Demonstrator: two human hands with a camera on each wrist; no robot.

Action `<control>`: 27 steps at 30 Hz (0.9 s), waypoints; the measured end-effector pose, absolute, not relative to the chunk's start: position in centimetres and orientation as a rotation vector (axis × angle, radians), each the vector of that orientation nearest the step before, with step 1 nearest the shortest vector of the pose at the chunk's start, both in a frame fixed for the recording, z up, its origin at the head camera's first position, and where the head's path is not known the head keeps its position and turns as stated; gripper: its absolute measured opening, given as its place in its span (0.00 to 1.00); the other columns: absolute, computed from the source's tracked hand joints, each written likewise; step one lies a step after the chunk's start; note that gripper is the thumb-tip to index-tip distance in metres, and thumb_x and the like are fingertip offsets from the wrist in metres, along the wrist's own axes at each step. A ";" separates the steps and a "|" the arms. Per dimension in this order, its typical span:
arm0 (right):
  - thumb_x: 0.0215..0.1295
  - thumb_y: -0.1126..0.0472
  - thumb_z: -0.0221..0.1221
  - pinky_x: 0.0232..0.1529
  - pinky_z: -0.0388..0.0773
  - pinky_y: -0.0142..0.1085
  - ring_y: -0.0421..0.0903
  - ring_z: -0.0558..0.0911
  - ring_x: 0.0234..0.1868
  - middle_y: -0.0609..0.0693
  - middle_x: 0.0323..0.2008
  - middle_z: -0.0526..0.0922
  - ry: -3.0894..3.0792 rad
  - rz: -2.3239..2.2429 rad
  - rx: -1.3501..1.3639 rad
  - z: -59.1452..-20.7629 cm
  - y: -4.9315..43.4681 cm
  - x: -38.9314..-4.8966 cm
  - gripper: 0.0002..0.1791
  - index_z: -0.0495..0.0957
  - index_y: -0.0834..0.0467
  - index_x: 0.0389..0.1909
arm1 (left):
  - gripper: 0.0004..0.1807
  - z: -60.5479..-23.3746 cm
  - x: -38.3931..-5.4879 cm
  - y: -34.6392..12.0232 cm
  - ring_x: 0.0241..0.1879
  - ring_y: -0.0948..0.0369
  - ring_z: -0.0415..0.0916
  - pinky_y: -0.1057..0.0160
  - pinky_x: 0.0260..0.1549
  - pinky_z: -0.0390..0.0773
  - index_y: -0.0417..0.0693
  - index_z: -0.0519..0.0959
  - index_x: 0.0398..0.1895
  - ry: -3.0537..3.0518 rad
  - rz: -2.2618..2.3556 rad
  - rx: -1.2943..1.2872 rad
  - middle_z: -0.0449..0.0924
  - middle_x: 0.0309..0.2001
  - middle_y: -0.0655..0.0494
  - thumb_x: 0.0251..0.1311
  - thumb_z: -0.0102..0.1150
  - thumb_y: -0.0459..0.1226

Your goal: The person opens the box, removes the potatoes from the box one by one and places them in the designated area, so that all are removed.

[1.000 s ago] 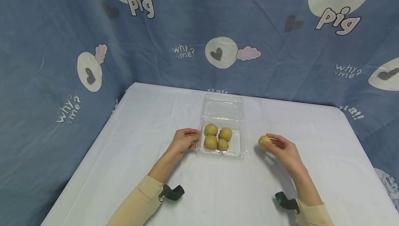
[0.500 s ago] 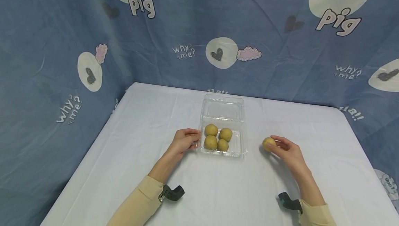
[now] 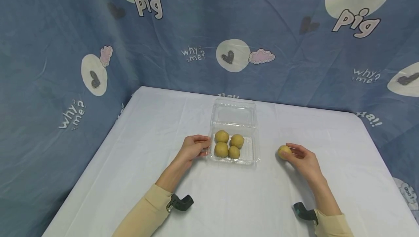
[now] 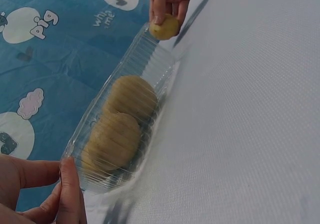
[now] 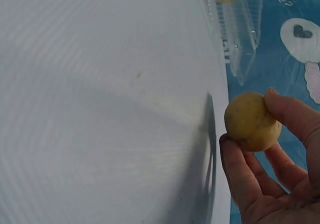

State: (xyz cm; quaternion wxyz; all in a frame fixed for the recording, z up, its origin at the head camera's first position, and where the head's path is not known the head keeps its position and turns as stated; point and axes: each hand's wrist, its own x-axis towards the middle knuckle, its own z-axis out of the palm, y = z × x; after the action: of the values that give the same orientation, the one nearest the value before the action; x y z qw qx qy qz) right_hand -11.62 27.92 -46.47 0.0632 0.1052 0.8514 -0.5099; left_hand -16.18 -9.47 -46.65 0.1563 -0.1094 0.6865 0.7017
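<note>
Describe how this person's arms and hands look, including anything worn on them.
The left sleeve and right sleeve are plain pale beige, ending short of the hands. At each cuff sits a dark, curved gadget: left gadget, right gadget. The left hand and right hand are ungloved. No cables are visible.

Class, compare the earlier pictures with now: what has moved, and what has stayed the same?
The right hand, holding a ball, has moved slightly right, away from the clear box. Nothing was let go. The left hand stays at the box's left edge; four balls remain inside.
</note>
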 end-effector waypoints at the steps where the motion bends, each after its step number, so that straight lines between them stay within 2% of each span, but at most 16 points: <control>1: 0.62 0.43 0.65 0.47 0.70 0.27 0.27 0.77 0.44 0.60 0.59 0.76 2.583 -1.532 0.313 -46.6 28.0 -11.6 0.36 0.70 0.59 0.66 | 0.14 -46.7 -16.2 -9.5 0.33 0.63 0.77 0.70 0.28 0.81 0.35 0.80 0.50 1.966 2.006 -0.313 0.80 0.37 0.49 0.63 0.63 0.32; 4: 0.62 0.43 0.65 0.46 0.71 0.26 0.30 0.78 0.46 0.60 0.59 0.76 2.615 -1.506 0.300 -46.8 28.1 -11.7 0.36 0.71 0.59 0.65 | 0.15 -46.7 -16.2 -9.5 0.33 0.62 0.77 0.70 0.27 0.81 0.35 0.79 0.51 1.969 1.998 -0.311 0.80 0.37 0.49 0.63 0.63 0.33; 9: 0.64 0.44 0.64 0.46 0.72 0.31 0.51 0.78 0.55 0.61 0.59 0.76 2.697 -1.434 0.246 -47.1 28.2 -11.8 0.35 0.71 0.61 0.64 | 0.17 -46.6 -16.2 -9.6 0.33 0.63 0.76 0.69 0.27 0.80 0.34 0.78 0.53 1.974 1.984 -0.306 0.80 0.38 0.50 0.63 0.63 0.34; 11: 0.64 0.45 0.64 0.47 0.73 0.34 0.56 0.77 0.56 0.61 0.58 0.77 2.731 -1.415 0.226 -47.2 28.2 -11.9 0.34 0.71 0.62 0.63 | 0.17 -46.7 -16.2 -9.6 0.33 0.63 0.76 0.69 0.27 0.80 0.34 0.78 0.53 1.970 1.987 -0.303 0.80 0.37 0.51 0.64 0.63 0.34; 16: 0.65 0.46 0.64 0.49 0.72 0.37 0.58 0.76 0.57 0.63 0.57 0.77 2.782 -1.381 0.204 -47.2 28.4 -12.0 0.33 0.72 0.63 0.63 | 0.14 -46.8 -16.3 -9.5 0.31 0.64 0.76 0.70 0.26 0.80 0.34 0.79 0.50 1.962 2.009 -0.302 0.80 0.35 0.52 0.63 0.63 0.32; 23: 0.65 0.46 0.63 0.56 0.70 0.49 0.60 0.74 0.59 0.65 0.59 0.75 2.754 -1.394 0.214 -47.0 28.5 -12.0 0.35 0.70 0.65 0.64 | 0.13 -46.5 -16.2 -9.4 0.31 0.64 0.76 0.70 0.26 0.80 0.35 0.79 0.49 1.962 2.013 -0.300 0.80 0.35 0.51 0.63 0.62 0.32; 27: 0.65 0.45 0.63 0.58 0.69 0.51 0.61 0.73 0.60 0.66 0.60 0.74 2.734 -1.395 0.233 -46.9 28.6 -11.9 0.36 0.69 0.65 0.65 | 0.13 -46.5 -16.1 -9.4 0.31 0.64 0.76 0.70 0.26 0.80 0.34 0.80 0.49 1.959 2.018 -0.306 0.80 0.35 0.51 0.63 0.62 0.31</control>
State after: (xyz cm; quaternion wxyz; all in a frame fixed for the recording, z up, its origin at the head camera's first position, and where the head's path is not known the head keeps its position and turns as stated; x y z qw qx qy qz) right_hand -11.94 28.59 -46.89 0.0319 0.0757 0.8878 -0.4529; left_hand -16.14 -9.42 -46.51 0.1557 -0.1068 0.6839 0.7047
